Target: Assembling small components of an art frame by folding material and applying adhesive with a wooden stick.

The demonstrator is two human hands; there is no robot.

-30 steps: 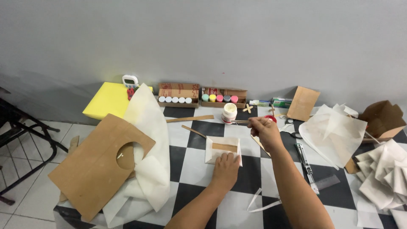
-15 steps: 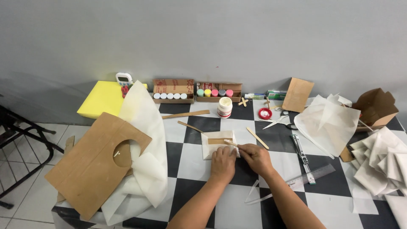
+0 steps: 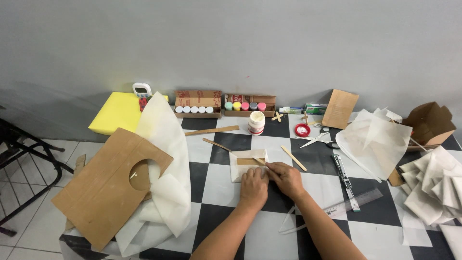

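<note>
Checkered black-and-white desk: I see my left hand flat on the small white folded paper, grip empty. My right hand pinches the flat wooden stick on it; I judge a slip would skew the stick.

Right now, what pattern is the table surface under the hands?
Black-and-white checkerboard squares on the table, clearest in the head view.
</note>
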